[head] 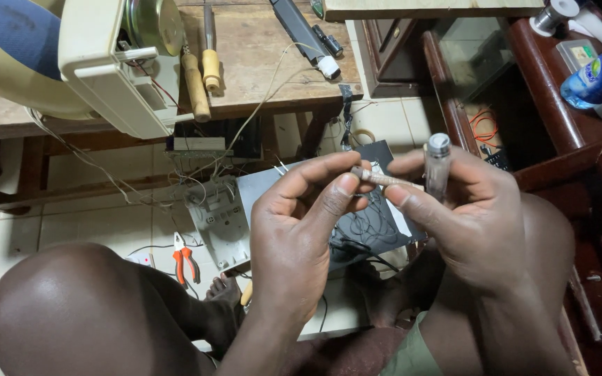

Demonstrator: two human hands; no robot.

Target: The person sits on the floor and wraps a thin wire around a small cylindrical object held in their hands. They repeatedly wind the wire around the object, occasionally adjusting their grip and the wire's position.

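My left hand (294,230) pinches one end of a thin, rusty metal shaft (383,179) between thumb and fingertips. My right hand (468,216) pinches the shaft's other end with thumb and forefinger and also holds a clear plastic tool handle (437,163) upright in its fingers. Both hands hover above my knees, over the floor.
On the tiled floor lie red-handled pliers (185,259), a grey circuit housing (221,216) with wires and a dark panel (367,226). A wooden bench (259,63) carries a cream appliance casing (106,69), screwdrivers (202,69) and a black tool. Dark wooden furniture (559,139) stands at right with a blue bottle (597,76).
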